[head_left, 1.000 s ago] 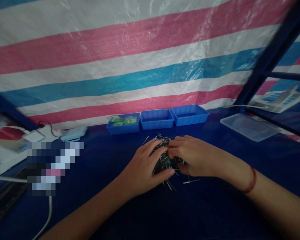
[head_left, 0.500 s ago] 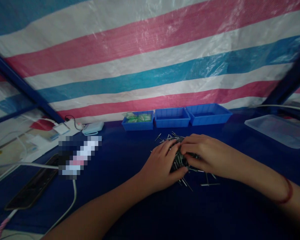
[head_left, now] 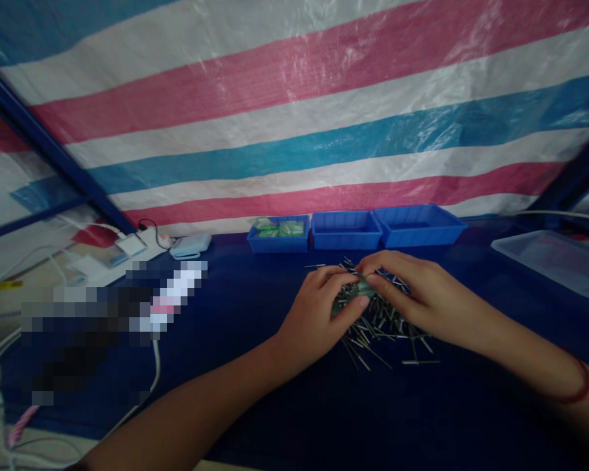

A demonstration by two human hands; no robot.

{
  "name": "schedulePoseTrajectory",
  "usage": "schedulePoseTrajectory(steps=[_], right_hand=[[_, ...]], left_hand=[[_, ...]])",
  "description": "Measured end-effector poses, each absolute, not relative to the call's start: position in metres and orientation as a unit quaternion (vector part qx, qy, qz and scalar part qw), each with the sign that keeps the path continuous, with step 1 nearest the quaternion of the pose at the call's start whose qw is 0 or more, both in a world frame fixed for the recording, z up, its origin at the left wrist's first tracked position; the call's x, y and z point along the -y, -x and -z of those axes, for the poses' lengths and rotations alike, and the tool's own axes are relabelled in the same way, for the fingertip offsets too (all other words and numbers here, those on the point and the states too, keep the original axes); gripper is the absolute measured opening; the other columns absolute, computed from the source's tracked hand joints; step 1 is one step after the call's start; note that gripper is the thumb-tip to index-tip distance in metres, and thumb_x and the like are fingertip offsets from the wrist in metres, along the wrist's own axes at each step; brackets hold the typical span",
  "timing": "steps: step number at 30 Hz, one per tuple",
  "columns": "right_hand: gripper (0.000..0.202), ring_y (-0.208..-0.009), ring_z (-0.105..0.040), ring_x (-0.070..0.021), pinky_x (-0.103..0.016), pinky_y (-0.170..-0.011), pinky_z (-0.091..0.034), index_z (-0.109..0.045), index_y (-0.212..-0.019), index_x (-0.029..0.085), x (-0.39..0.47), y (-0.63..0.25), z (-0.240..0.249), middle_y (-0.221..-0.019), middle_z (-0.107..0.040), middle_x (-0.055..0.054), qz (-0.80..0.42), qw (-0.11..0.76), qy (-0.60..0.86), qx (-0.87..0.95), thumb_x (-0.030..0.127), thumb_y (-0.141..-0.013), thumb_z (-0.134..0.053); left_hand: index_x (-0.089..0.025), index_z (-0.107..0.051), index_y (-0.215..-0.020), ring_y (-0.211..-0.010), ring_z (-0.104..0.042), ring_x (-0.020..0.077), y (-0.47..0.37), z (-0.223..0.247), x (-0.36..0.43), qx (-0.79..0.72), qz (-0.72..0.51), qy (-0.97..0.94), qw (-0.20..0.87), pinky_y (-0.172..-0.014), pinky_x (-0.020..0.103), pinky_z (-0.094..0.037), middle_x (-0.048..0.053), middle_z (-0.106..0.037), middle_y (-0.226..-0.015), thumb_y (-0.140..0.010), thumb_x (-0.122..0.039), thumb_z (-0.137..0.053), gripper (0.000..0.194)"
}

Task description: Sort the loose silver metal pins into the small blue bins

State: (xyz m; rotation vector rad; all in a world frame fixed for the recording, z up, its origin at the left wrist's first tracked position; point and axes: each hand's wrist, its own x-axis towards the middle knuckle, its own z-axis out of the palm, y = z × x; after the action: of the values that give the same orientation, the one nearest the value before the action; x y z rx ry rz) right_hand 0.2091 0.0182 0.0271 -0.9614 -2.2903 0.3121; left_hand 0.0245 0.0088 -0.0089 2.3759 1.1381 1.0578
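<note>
A loose pile of thin metal pins, like rivets [head_left: 390, 320], lies on the dark blue table. Over the pile, a small greenish plastic bag [head_left: 364, 286] is between my hands. My left hand [head_left: 324, 304] is closed on its left side, thumb below and fingers above. With thumb and fingertips, my right hand [head_left: 405, 288] pinches the bag's upper right edge. What the bag contains is too small to tell.
Behind the pile stand three blue bins; the left bin [head_left: 279, 244] holds green-and-clear packets, beside a middle bin [head_left: 346, 240] and a right bin [head_left: 419, 233]. A clear plastic lid [head_left: 552, 261] lies right. Left are a power strip [head_left: 150, 245], a light-blue case [head_left: 191, 246] and cables.
The greenish bag now shows between my hands, raised from the pile. My fingers have drawn together on it, and more of the pins are uncovered. The view has shifted slightly.
</note>
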Motion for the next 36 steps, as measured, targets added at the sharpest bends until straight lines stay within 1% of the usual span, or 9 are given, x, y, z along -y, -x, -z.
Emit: schedulePoseTrajectory(steps=[4, 9, 16, 19, 22, 25, 28, 31, 36], right_hand=[[0.014, -0.076, -0.061, -0.0133, -0.026, -0.068, -0.046, -0.058, -0.091, 0.020, -0.014, -0.204, -0.025, -0.084, -0.064, -0.002, -0.130, 0.348, 0.372, 0.851, 0.027, -0.091, -0.045], [0.022, -0.074, -0.061, -0.0153, -0.028, -0.065, -0.047, -0.056, -0.098, 0.020, -0.016, -0.199, -0.019, -0.085, -0.065, -0.002, -0.208, 0.350, 0.410, 0.816, 0.037, -0.083, -0.057], [0.022, -0.056, -0.053, -0.0119, -0.024, -0.049, -0.041, -0.057, -0.073, 0.018, -0.022, -0.201, -0.016, -0.063, -0.057, 0.002, -0.320, 0.334, 0.434, 0.773, 0.037, -0.082, -0.057], [0.014, -0.063, -0.056, -0.0138, -0.027, -0.056, -0.045, -0.060, -0.076, 0.017, -0.019, -0.205, -0.018, -0.068, -0.062, -0.001, -0.190, 0.370, 0.408, 0.813, 0.027, -0.085, -0.055], [0.012, -0.080, -0.058, -0.0187, -0.033, -0.070, -0.046, -0.063, -0.090, 0.015, -0.014, -0.208, -0.019, -0.085, -0.066, -0.007, 0.012, 0.388, 0.333, 0.859, 0.015, -0.085, -0.052], [0.017, -0.089, -0.057, -0.0215, -0.037, -0.075, -0.046, -0.063, -0.098, 0.015, -0.012, -0.209, -0.020, -0.095, -0.067, -0.009, 0.120, 0.386, 0.284, 0.869, 0.012, -0.085, -0.052], [0.022, -0.097, -0.056, -0.0235, -0.040, -0.080, -0.046, -0.062, -0.104, 0.017, -0.012, -0.208, -0.021, -0.103, -0.064, -0.010, 0.138, 0.385, 0.288, 0.866, 0.013, -0.086, -0.052], [0.031, -0.093, -0.058, -0.0219, -0.039, -0.078, -0.048, -0.053, -0.119, 0.018, -0.015, -0.205, -0.022, -0.108, -0.060, -0.011, 0.026, 0.400, 0.366, 0.840, 0.019, -0.088, -0.048], [0.044, -0.048, -0.052, -0.0118, -0.026, -0.044, -0.043, -0.046, -0.114, 0.015, -0.018, -0.198, -0.018, -0.067, -0.062, -0.002, -0.478, 0.366, 0.437, 0.668, 0.051, -0.092, -0.033]], left_hand=[[-0.018, -0.061, -0.097, -0.084, -0.060, 0.0169, -0.023, 0.002, -0.010, -0.401, -0.372, -0.815, 0.193, -0.080, 0.032, -0.045, 0.003, -0.066, -0.090, -0.088, -0.023, -0.053, 0.013], [-0.018, -0.061, -0.096, -0.078, -0.061, 0.0157, -0.022, 0.003, -0.015, -0.434, -0.414, -0.750, 0.278, -0.072, 0.029, -0.046, 0.003, -0.066, -0.088, -0.090, -0.023, -0.046, 0.017], [-0.017, -0.060, -0.096, -0.065, -0.055, 0.0117, -0.022, 0.002, -0.017, -0.442, -0.456, -0.656, 0.407, -0.060, 0.023, -0.043, 0.001, -0.059, -0.071, -0.089, -0.035, -0.049, 0.023], [-0.018, -0.057, -0.104, -0.046, -0.040, 0.0069, -0.025, -0.001, -0.017, -0.447, -0.485, -0.561, 0.500, -0.043, 0.018, -0.031, -0.004, -0.047, -0.060, -0.089, -0.048, -0.044, 0.036], [-0.017, -0.056, -0.103, -0.043, -0.036, 0.0045, -0.027, -0.005, -0.015, -0.441, -0.472, -0.478, 0.596, -0.036, 0.017, -0.022, -0.001, -0.049, -0.068, -0.083, -0.059, -0.046, 0.048], [-0.014, -0.058, -0.088, -0.046, -0.041, 0.0051, -0.029, -0.010, -0.010, -0.417, -0.416, -0.477, 0.652, -0.039, 0.017, -0.028, -0.001, -0.049, -0.066, -0.078, -0.060, -0.054, 0.048], [-0.014, -0.059, -0.086, -0.055, -0.048, 0.0070, -0.028, -0.011, -0.008, -0.390, -0.417, -0.518, 0.637, -0.050, 0.019, -0.038, -0.001, -0.052, -0.066, -0.078, -0.044, -0.063, 0.032], [-0.015, -0.059, -0.088, -0.055, -0.050, 0.0084, -0.023, -0.009, -0.013, -0.414, -0.453, -0.566, 0.550, -0.054, 0.021, -0.042, -0.002, -0.054, -0.062, -0.082, -0.035, -0.059, 0.021], [-0.019, -0.062, -0.093, -0.071, -0.058, 0.0131, -0.006, -0.005, -0.026, -0.380, -0.459, -0.761, 0.256, -0.068, 0.028, -0.048, 0.001, -0.060, -0.076, -0.087, -0.022, -0.053, 0.011]])
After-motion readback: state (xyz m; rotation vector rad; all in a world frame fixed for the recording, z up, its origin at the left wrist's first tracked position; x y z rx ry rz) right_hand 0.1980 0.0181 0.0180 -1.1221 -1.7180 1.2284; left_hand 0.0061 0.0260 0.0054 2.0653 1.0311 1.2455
